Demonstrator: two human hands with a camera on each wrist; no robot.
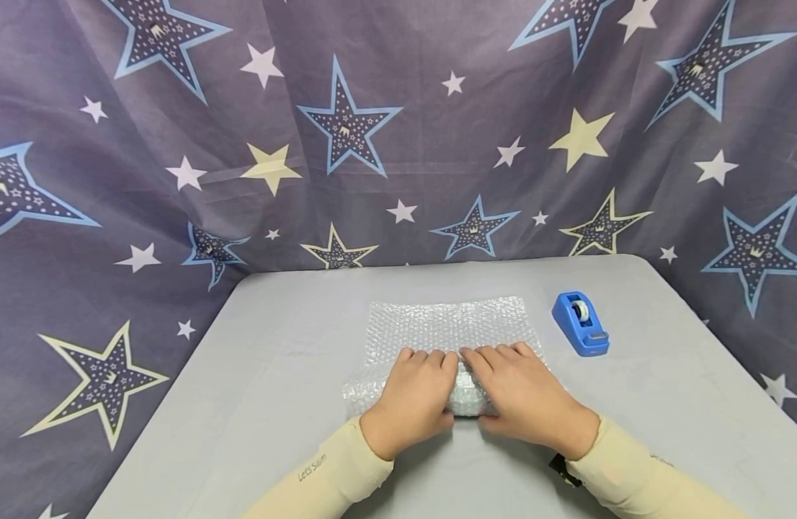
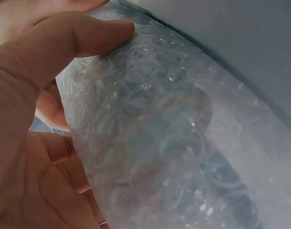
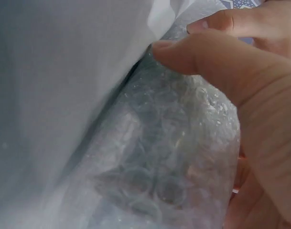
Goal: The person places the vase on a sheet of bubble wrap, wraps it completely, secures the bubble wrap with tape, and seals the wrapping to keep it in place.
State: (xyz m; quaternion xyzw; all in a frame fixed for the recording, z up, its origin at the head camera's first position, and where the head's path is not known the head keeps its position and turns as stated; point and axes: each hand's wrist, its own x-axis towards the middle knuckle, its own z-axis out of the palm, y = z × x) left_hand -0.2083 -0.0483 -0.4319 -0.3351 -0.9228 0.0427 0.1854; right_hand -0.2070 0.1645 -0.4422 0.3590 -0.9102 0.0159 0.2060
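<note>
A sheet of clear bubble wrap (image 1: pixel 447 328) lies on the table, its near end folded into a thick roll (image 1: pixel 466 400). My left hand (image 1: pixel 414 396) grips the left part of this roll, fingers over the top and thumb on the near side. On the right part, my right hand (image 1: pixel 528 396) holds it the same way. Both wrist views show a thumb pressing the bubble wrap (image 2: pixel 150 119) while the fingers curl behind it. Something faintly darker shows through the layers; what it is I cannot tell.
A blue tape dispenser (image 1: pixel 576 324) with a roll of tape stands on the table to the right of the bubble wrap. The grey-covered table (image 1: pixel 295 346) ends at a dark curtain (image 1: pixel 411 144) printed with stars, which hangs behind and at both sides.
</note>
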